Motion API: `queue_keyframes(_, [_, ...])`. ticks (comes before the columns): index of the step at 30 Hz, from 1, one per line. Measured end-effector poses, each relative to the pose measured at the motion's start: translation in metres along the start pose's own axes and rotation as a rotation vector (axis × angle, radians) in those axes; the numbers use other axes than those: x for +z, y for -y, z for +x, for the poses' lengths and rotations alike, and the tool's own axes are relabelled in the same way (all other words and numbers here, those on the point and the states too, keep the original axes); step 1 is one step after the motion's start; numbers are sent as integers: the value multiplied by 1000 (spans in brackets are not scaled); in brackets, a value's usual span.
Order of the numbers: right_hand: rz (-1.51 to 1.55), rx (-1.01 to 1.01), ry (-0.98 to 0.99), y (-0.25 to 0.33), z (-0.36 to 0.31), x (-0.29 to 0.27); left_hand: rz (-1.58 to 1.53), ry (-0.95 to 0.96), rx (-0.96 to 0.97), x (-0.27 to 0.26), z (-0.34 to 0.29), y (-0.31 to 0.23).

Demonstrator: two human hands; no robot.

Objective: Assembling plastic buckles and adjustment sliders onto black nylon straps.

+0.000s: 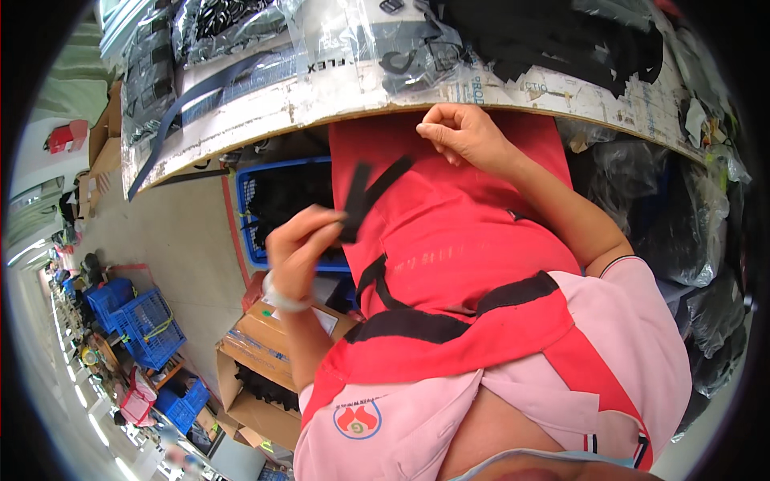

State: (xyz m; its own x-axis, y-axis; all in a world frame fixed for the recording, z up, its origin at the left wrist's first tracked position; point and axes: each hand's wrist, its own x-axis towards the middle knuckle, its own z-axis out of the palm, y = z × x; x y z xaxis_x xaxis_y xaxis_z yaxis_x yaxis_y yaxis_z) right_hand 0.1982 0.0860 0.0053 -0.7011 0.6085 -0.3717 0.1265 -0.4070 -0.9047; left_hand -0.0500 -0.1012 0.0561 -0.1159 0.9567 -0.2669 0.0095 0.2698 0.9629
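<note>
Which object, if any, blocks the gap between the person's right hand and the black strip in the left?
Nothing visible: only the red apron shows behind the gap between the right hand and the black strip in the left hand.

I count two bare hands (301, 244) (465, 138), two visible lengths of flat black strip (356, 192), one red cloth apron (481, 216), one brown cardboard box (257, 341) nearby, one blue plastic basket (242, 204), at least three blue plastic crates (148, 327) beyond.

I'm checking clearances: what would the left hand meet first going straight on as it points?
Past the black strip it holds, the left hand would probably meet the red apron; depth unclear.
</note>
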Motion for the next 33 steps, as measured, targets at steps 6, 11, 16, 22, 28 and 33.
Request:
queue_keyframes(6, [-850,-771,-577,3,5,-23,812,-508,76,-59,-25,9])
queue_keyframes(11, [-1261,-902,-716,5,26,-52,906,-419,473,14,78,9])
queue_keyframes(16, [-1149,-972,-606,29,56,-64,1197,-473,643,16,166,12])
queue_keyframes(22, [-969,-1042,-589,68,71,-65,1143,-375,762,-16,193,-19])
queue_keyframes(28, [-987,-898,-526,27,46,-56,1046,-136,594,-4,151,-24])
queue_keyframes(33, [-929,-880,-528,13,33,-59,626,-118,602,36,184,-49])
